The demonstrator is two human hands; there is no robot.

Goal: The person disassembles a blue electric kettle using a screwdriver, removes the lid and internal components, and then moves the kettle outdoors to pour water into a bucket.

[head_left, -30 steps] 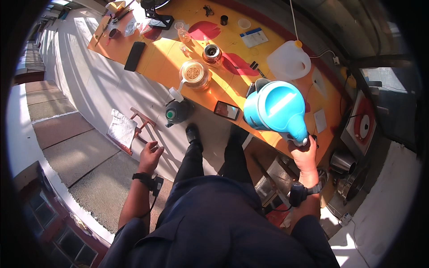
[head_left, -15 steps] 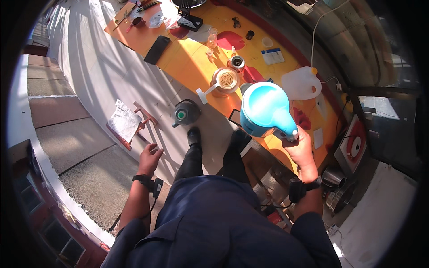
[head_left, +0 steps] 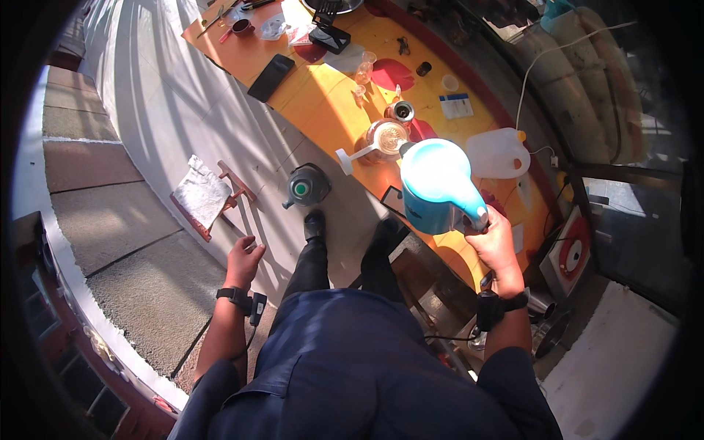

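Observation:
My right hand [head_left: 496, 240] grips the handle of a light blue kettle [head_left: 437, 183] and holds it up over the orange table [head_left: 323, 110]. The kettle's spout end points toward a round glass pot with a white handle [head_left: 380, 139] that holds a brownish content. A small metal cup [head_left: 400, 111] stands just beyond the pot. My left hand [head_left: 244, 257] hangs at my side with fingers loosely spread, holding nothing, above the pale floor. Both wrists wear a dark band.
A white plastic jug [head_left: 498, 152] stands to the right of the kettle. A dark phone-like slab [head_left: 270, 77], small glasses [head_left: 362, 72] and a red mat [head_left: 392, 73] lie further along. On the floor sit a dark round bottle [head_left: 306, 185] and a foil-covered wooden frame [head_left: 203, 195].
The kettle has moved left along the table, from near the table's edge toward the glass pot. My view has shifted so the table sits further right. The left hand stays at my side.

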